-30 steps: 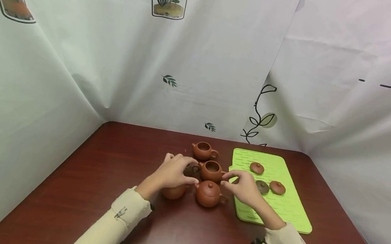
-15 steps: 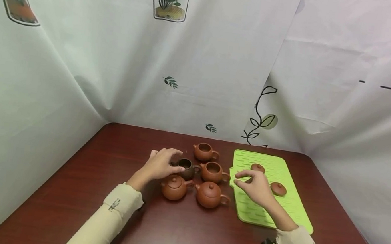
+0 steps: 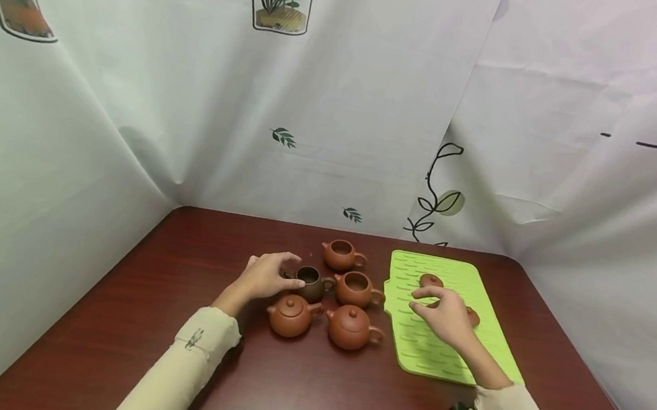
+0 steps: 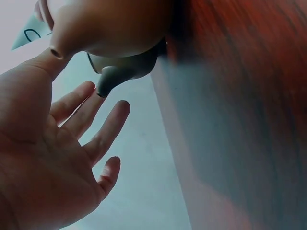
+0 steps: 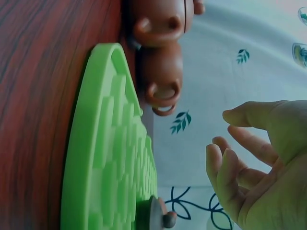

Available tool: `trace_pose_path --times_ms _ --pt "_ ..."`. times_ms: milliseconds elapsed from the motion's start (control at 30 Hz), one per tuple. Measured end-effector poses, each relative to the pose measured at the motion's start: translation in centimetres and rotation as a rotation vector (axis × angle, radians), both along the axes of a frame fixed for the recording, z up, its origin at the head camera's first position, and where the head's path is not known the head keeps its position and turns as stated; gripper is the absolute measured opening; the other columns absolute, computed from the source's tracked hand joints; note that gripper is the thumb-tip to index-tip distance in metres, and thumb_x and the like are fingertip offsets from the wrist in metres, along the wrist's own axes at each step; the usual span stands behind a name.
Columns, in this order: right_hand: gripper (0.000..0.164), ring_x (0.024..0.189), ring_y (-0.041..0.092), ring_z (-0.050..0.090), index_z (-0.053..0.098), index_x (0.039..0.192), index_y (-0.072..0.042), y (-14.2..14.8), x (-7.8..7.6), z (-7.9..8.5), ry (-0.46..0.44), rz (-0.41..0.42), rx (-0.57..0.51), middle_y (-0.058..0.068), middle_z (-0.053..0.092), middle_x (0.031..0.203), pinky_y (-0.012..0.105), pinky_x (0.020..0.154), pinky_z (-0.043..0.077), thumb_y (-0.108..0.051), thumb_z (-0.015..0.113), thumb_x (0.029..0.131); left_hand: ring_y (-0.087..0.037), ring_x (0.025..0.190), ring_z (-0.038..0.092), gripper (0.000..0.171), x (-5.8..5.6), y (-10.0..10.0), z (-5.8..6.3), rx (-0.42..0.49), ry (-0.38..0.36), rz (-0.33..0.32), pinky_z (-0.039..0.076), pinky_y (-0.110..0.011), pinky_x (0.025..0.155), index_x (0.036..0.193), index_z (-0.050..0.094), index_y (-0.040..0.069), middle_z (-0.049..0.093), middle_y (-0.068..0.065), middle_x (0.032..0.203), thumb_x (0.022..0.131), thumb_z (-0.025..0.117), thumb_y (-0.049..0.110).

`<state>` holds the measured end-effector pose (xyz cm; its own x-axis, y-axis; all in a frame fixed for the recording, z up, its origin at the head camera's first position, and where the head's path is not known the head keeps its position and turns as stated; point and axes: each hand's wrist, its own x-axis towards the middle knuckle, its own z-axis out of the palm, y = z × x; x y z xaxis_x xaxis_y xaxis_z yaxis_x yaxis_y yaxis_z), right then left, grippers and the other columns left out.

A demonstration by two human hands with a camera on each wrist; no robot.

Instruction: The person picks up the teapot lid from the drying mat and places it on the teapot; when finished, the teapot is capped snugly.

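My left hand [image 3: 262,277] is beside a dark lidless teapot [image 3: 314,291], thumb and fingers spread at its spout side. In the left wrist view the fingers are apart, with the dark spout [image 4: 112,80] close to their tips; whether they touch cannot be told. Over the green mat [image 3: 420,359] hovers my right hand [image 3: 448,317], thumb and fingers bent with a gap and nothing between them. A dark lid [image 5: 154,215] lies on the mat in the right wrist view; the hand hides it from the head view. Two reddish-brown lids [image 3: 431,280] also lie there.
Two lidded reddish-brown teapots, one at left [image 3: 289,321] and one at right [image 3: 347,332], stand in front of the dark one. Two lidless brown teapots, one nearer [image 3: 349,294] and one farther [image 3: 336,260], stand right and behind. White printed cloth [image 3: 340,98] encloses the table.
My left hand has moved left, from over the dark teapot to its spout side. The right hand has moved right, away from the teapots and over the mat, now covering the dark lid.
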<state>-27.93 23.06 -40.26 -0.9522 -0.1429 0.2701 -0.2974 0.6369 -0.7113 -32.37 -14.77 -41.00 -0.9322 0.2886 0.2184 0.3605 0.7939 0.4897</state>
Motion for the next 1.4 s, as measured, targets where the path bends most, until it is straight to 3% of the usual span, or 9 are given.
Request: trace_pose_path --times_ms 300,533,733,833,1100,1400 --pt "0.023 0.086 0.028 0.072 0.073 0.108 0.001 1.5 -0.3 -0.4 -0.008 -0.073 0.040 0.022 0.068 0.114 0.032 0.056 0.051 -0.012 0.074 0.089 -0.022 0.112 0.062 0.054 -0.4 0.0 -0.7 -0.013 -0.055 0.000 0.032 -0.048 0.089 0.130 0.066 0.017 0.071 0.002 0.117 0.085 0.077 0.044" --pt "0.023 0.076 0.020 0.070 0.072 0.108 0.003 2.8 -0.5 -1.1 -0.008 -0.080 0.049 0.023 0.068 0.112 0.030 0.056 0.049 -0.010 0.073 0.089 -0.022 0.112 0.062 0.050 -0.3 0.1 -0.8 -0.026 -0.061 -0.004 0.033 -0.048 0.089 0.129 0.067 0.018 0.071 0.003 0.117 0.086 0.076 0.043" --pt "0.027 0.059 0.015 0.057 0.071 0.111 0.004 3.4 -0.6 -1.2 -0.019 -0.073 0.061 0.022 0.069 0.110 0.031 0.052 0.044 -0.012 0.073 0.089 -0.022 0.114 0.062 0.050 -0.2 0.2 -0.7 -0.048 -0.058 0.005 0.036 -0.049 0.091 0.129 0.066 0.018 0.071 0.002 0.118 0.087 0.075 0.043" --pt "0.029 0.059 0.014 0.054 0.071 0.112 0.003 3.7 -0.5 -1.2 -0.033 -0.092 0.071 0.019 0.069 0.107 0.032 0.051 0.043 -0.014 0.073 0.089 -0.023 0.115 0.061 0.050 -0.3 0.3 -0.7 -0.054 -0.063 0.007 0.038 -0.051 0.093 0.130 0.066 0.018 0.071 0.001 0.118 0.087 0.075 0.043" --pt "0.029 0.089 0.029 0.063 0.071 0.113 0.005 4.4 -0.4 -1.5 -0.040 -0.099 0.108 0.021 0.069 0.107 0.035 0.062 0.047 -0.011 0.073 0.089 -0.024 0.115 0.062 0.049 -0.3 0.3 -0.7 -0.068 -0.069 0.029 0.041 -0.052 0.097 0.128 0.067 0.020 0.070 0.001 0.120 0.086 0.076 0.043" --pt "0.026 0.098 0.038 0.063 0.071 0.110 0.004 4.7 -0.5 -1.9 -0.040 -0.100 0.137 0.023 0.068 0.110 0.039 0.068 0.051 -0.011 0.073 0.089 -0.023 0.113 0.063 0.049 -0.5 0.3 -0.8 -0.048 -0.090 0.047 0.046 -0.049 0.094 0.128 0.067 0.023 0.069 0.002 0.121 0.084 0.077 0.045"
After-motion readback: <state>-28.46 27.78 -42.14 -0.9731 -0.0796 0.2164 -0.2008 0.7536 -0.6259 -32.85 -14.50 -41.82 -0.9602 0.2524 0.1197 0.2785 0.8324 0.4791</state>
